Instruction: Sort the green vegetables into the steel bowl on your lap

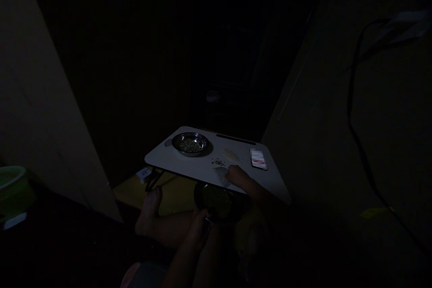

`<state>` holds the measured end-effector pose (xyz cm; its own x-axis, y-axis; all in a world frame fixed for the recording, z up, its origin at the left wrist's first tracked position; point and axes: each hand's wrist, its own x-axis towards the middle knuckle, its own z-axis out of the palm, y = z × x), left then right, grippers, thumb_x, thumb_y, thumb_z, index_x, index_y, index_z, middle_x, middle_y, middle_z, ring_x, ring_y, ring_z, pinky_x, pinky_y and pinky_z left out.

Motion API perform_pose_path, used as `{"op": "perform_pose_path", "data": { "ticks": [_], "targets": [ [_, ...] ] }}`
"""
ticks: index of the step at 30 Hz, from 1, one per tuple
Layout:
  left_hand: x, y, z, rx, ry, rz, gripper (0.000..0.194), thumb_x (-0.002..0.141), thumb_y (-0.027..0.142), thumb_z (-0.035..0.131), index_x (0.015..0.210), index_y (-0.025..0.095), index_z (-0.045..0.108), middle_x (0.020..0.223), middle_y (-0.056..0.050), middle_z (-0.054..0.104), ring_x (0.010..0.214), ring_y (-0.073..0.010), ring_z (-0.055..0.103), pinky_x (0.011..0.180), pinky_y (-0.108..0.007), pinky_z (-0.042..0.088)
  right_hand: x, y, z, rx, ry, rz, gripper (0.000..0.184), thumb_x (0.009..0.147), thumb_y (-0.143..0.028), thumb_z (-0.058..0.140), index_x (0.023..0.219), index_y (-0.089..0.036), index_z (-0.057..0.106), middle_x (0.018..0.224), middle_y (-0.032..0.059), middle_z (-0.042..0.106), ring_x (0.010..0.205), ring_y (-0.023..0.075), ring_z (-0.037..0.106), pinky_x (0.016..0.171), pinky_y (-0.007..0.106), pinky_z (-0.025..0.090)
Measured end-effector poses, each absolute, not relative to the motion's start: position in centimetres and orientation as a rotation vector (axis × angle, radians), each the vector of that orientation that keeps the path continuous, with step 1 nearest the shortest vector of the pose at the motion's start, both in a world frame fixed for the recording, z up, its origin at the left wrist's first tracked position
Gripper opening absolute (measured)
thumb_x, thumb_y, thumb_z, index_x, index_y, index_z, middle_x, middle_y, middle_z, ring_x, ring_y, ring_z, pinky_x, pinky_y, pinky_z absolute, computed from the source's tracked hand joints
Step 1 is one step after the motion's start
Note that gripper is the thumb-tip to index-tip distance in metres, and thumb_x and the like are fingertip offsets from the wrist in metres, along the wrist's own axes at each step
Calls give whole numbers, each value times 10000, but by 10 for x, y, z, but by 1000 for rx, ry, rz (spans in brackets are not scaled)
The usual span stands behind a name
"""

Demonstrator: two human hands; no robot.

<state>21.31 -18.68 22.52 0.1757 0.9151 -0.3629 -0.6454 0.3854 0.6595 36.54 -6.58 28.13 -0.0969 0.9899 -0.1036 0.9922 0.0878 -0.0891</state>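
Note:
In a very dark room, my left hand (200, 224) is closed on the rim of a dark bowl (218, 202) of greenish grains, held just below the near edge of a small white folding table (175, 159). My right hand (238, 174) rests on the table's near edge with its fingers bent over a small whitish card or scoop (222, 175); whether it grips this is unclear. A few dark specks (218, 161) and a pale little heap (231, 156) lie just beyond that hand. A steel bowl (190, 143) with pale green grains sits at the table's far left.
A phone (258, 159) lies at the table's right side. My bare foot (150, 209) stretches out under the table on a yellowish floor. A pale wall stands at the left, a green tub (11, 184) at the far left, and a dark cable (354, 99) hangs at the right.

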Motion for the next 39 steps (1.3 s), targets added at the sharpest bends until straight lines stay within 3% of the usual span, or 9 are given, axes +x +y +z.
{"op": "perform_pose_path", "data": {
  "ticks": [19,26,39],
  "targets": [
    [215,-185,219,374,780,1193,390,504,25,443,863,160,513,720,-11,548,698,-112,528,582,-199,418,360,-66,293,2115,2314,-186,307,759,-324,437,933,-124,593,956,135,604,853,195,563,636,231,380],
    [214,-188,224,376,786,1196,393,509,27,453,867,174,522,644,9,538,672,-118,533,542,-192,402,359,-64,293,2104,2323,-156,297,769,-329,417,956,-164,577,972,113,600,860,196,559,657,251,379],
    [211,-194,235,393,774,1182,343,534,38,451,830,195,519,620,12,540,614,-103,515,531,-195,388,401,-62,293,2081,2346,-22,285,732,-271,471,981,-158,551,1008,114,576,917,201,529,677,251,381]
  ]
}}
